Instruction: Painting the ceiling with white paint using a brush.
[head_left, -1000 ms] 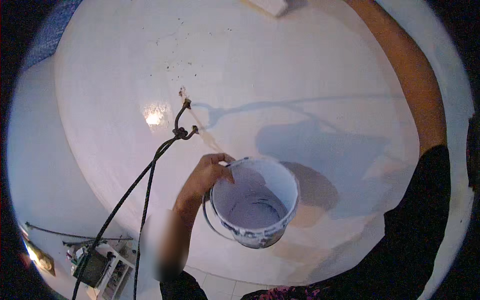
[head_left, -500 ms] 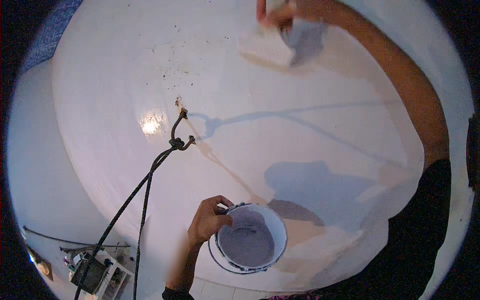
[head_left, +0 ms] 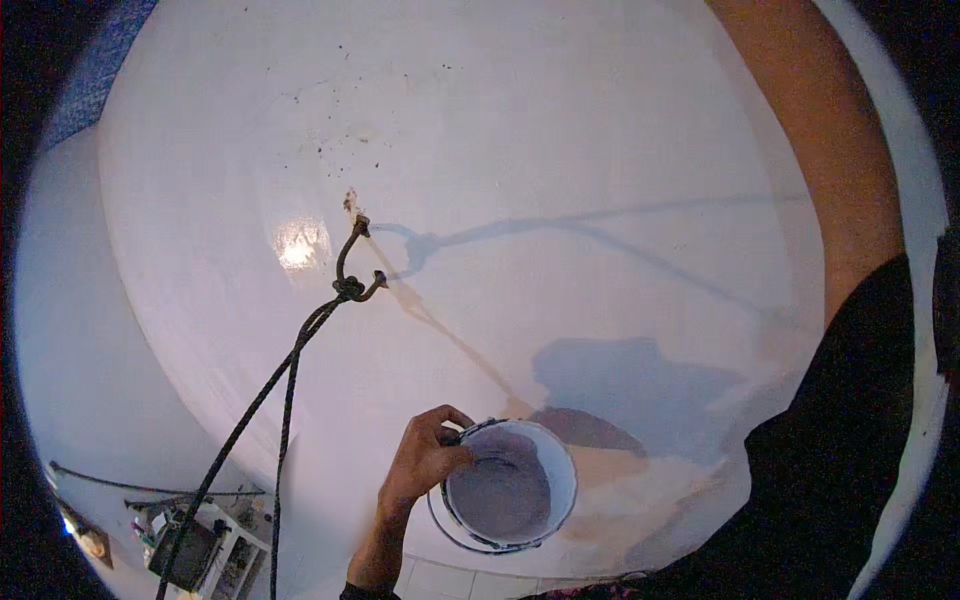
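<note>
With its thumb inside and fingers around the rim, my left hand [head_left: 425,455] grips a small white bucket [head_left: 562,470]. Greyish-white paint [head_left: 500,495] fills part of it, and its wire handle hangs down on the near side. My right arm [head_left: 815,120] reaches up along the right side, past the upper edge, so my right hand is out of the picture. Behind the bucket stands a broad white wall [head_left: 600,130]. A dark metal hook [head_left: 350,250] sticks out of it, with a dark rope [head_left: 255,405] knotted on.
Rust marks and dark specks [head_left: 345,150] spot the wall above the hook. At the lower left, a dark box [head_left: 188,550] sits on a small white stand [head_left: 245,562]. Blue patterned cloth [head_left: 100,80] shows at the upper left. White floor tiles [head_left: 440,578] line the bottom.
My right hand, blurred near the top of the wall before, has moved up out of the picture. The left hand still holds the bucket, now slightly lower in the picture.
</note>
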A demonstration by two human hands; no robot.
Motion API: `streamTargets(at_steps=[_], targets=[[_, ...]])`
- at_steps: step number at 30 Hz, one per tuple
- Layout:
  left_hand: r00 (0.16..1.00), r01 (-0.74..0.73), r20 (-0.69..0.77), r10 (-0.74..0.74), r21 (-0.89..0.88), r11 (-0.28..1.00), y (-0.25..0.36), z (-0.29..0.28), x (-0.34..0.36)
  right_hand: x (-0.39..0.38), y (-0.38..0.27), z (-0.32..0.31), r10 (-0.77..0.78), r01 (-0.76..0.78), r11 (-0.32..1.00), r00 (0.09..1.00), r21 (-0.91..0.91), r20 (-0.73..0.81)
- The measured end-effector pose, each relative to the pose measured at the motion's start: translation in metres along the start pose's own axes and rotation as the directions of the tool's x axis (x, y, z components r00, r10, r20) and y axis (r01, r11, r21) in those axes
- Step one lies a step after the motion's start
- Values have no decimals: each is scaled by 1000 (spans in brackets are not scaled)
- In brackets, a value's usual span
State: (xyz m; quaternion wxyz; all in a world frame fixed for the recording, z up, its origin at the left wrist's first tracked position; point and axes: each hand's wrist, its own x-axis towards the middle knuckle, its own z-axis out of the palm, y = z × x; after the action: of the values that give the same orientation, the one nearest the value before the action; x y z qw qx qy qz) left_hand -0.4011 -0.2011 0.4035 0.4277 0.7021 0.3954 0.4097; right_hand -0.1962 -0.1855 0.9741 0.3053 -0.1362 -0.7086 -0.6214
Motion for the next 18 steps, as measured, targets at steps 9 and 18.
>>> streamTargets(at_steps=[9, 18], targets=[[995, 92, 33, -96, 98, 991, 1, -9, -17, -131, -160, 37, -388, 392, 920, 917, -21, 96], [992, 124, 13, -124, -29, 992, -11, -6, -23, -145, -207, 16, -7, -219, 901, 857, 376, 516]])
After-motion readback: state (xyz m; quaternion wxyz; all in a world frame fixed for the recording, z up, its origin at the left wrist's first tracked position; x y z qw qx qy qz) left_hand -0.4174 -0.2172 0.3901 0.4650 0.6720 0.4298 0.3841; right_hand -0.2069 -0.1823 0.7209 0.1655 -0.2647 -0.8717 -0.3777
